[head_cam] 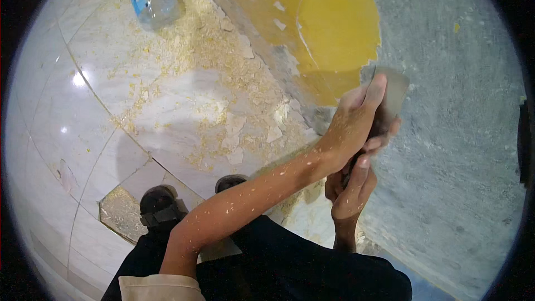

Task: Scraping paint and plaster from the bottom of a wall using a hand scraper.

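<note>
A flat-bladed scraper (395, 88), blurred, lies against the wall where yellow paint (342, 29) meets bare grey plaster (447, 92). My left hand (355, 119) is closed around the tool near its blade, thumb along the top. Lower down, my right hand (355, 188) grips the dark handle (349, 171); much of the handle is hidden by the fingers. Pale flakes stick to my left forearm. On the yellow paint a curved scratch line shows, with small chipped patches near the wall's foot.
Paint flakes and dust (217, 50) cover the marble-look floor tiles (62, 104) along the wall. A clear plastic bottle with a blue label (154, 0) lies at the upper left. My dark shoes (159, 205) are below, beside a broken-out tile section (121, 213).
</note>
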{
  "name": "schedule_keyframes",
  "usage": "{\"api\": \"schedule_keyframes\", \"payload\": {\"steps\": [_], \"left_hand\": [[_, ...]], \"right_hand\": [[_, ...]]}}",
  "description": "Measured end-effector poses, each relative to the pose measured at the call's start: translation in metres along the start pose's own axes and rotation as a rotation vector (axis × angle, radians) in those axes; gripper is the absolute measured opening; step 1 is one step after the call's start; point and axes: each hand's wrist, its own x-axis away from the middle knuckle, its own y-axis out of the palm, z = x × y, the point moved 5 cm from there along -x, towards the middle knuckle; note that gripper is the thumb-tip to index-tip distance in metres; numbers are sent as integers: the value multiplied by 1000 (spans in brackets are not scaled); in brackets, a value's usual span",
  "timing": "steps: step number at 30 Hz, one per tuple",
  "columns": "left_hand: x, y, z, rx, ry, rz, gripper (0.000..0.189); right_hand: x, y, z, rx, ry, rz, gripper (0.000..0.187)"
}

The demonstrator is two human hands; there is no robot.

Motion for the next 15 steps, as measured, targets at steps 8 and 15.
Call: {"api": "schedule_keyframes", "payload": {"steps": [8, 15], "left_hand": [[0, 3, 4, 63, 25, -10, 48], [0, 3, -7, 77, -5, -22, 51]], "right_hand": [[1, -4, -12, -52, 98, -73, 41], [3, -7, -19, -10, 85, -64, 44]]}}
